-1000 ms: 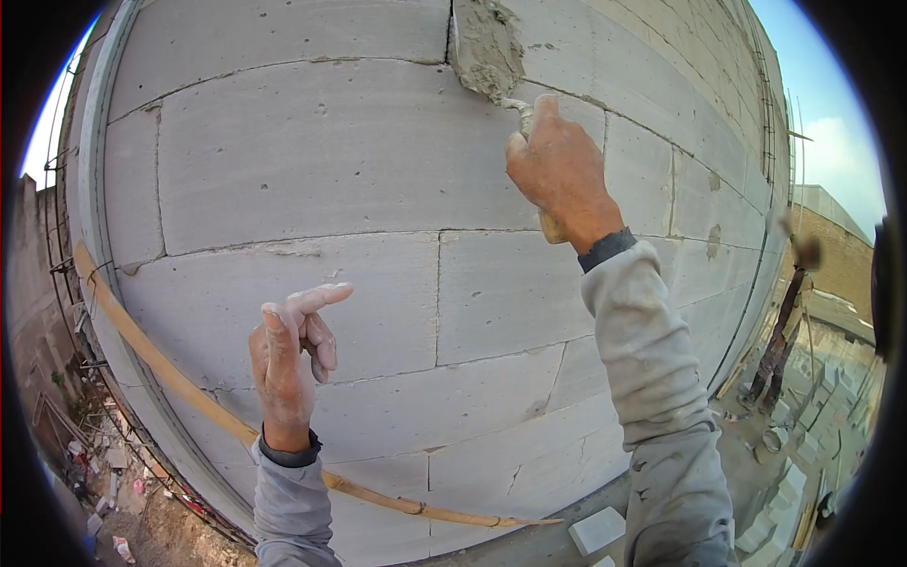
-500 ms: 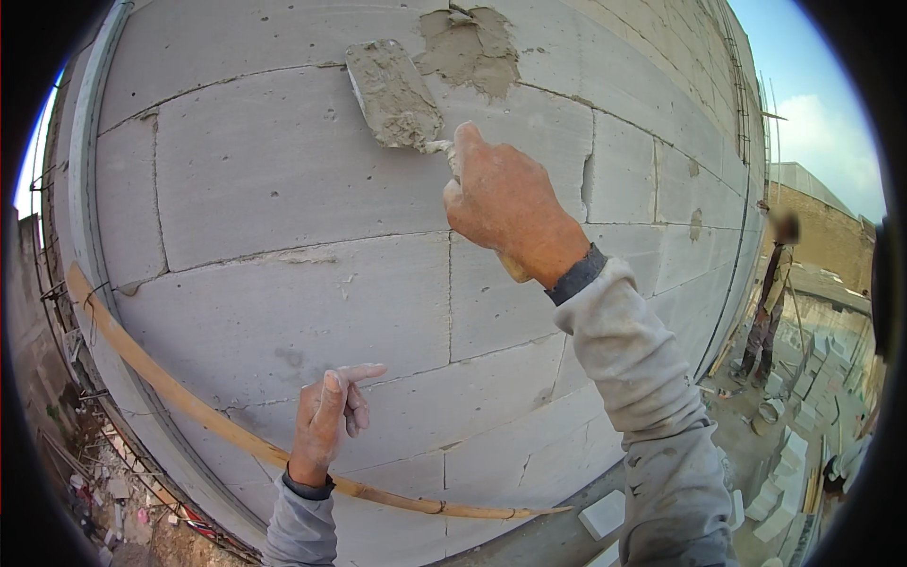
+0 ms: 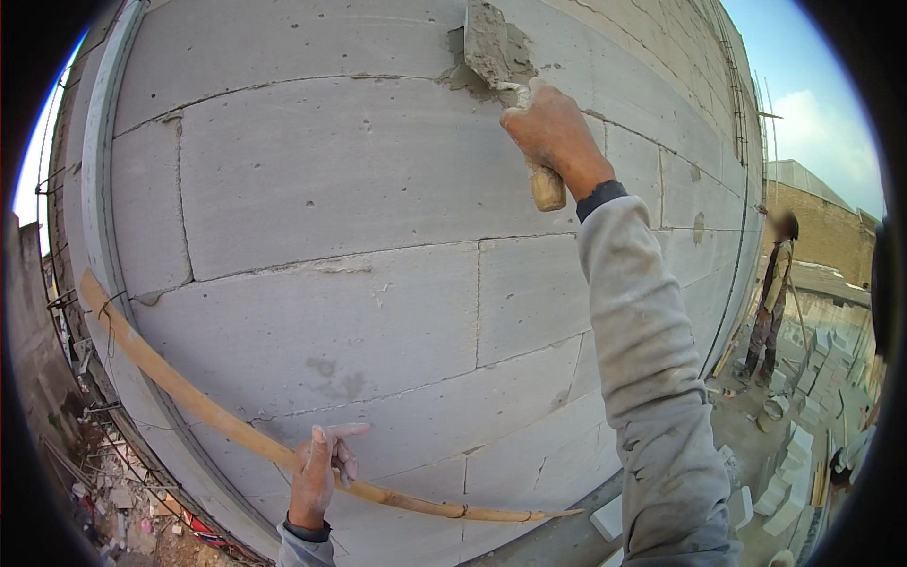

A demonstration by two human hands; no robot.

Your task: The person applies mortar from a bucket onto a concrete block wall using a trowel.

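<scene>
My right hand [image 3: 556, 134] is closed round the wooden handle of a trowel [image 3: 487, 45], whose end pokes out below the fist. Grey mortar coats the blade, which lies over a wet mortar patch [image 3: 519, 52] high on the block wall [image 3: 321, 180]. Whether the blade touches the wall I cannot tell. Low on the left, my left hand [image 3: 321, 470] holds nothing; its index finger points right and the other fingers are loosely bent. It overlaps a curved bamboo strip [image 3: 203, 402] in the view, and contact between them is unclear.
A pale vertical post [image 3: 99, 189] edges the wall at left, with rubble [image 3: 137, 510] below it. At right, a person [image 3: 775, 293] stands beyond scattered pale blocks [image 3: 792, 472]. Thin steel rods [image 3: 57, 227] stick out at the far left.
My right hand has carried the mortar-covered trowel up and right, from beside the mortar patch to over it. My left hand has sunk slightly lower in the view.
</scene>
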